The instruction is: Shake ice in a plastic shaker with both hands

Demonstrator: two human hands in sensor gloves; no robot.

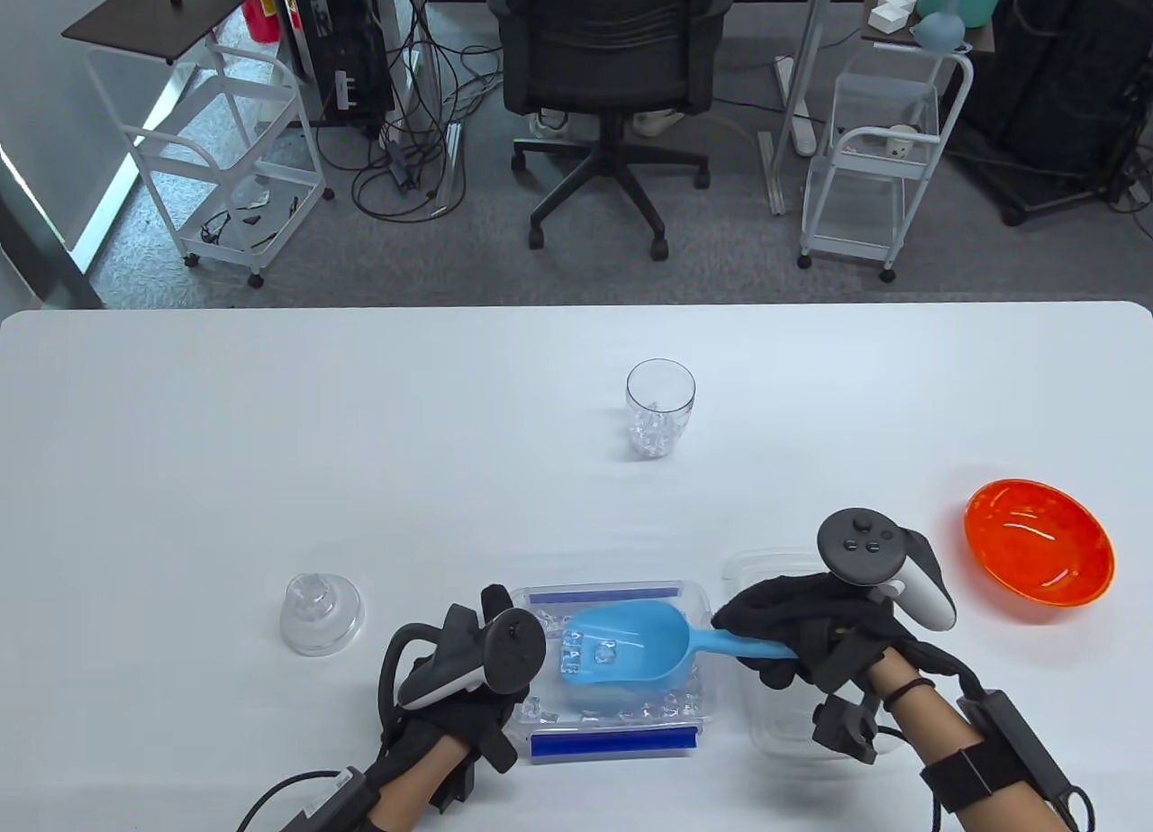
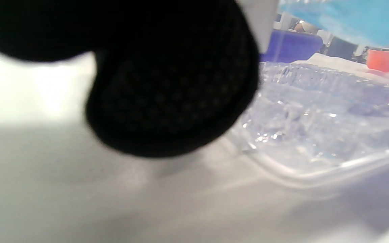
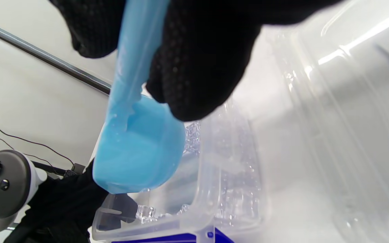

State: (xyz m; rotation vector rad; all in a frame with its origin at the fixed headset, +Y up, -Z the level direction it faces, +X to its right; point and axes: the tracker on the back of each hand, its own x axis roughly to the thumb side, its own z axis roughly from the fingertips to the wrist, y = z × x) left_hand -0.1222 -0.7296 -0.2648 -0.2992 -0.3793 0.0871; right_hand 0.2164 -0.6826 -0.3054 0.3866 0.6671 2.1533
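- Nearest the camera, our left hand (image 1: 459,679) rests against the left end of the clear ice container (image 1: 694,598); whether its fingers grip the wall we cannot tell.
- Further left stands the shaker's domed lid (image 1: 322,612), not yet fitted.
- Our right hand (image 1: 793,634) grips the blue scoop (image 1: 630,656), which carries a few ice cubes (image 1: 594,652) above the container.
- The shaker cup (image 1: 660,409) stands well apart at mid-table, with some ice already inside.
- Judgement: loading is in hand; closing the shaker and shaking with both hands remain.
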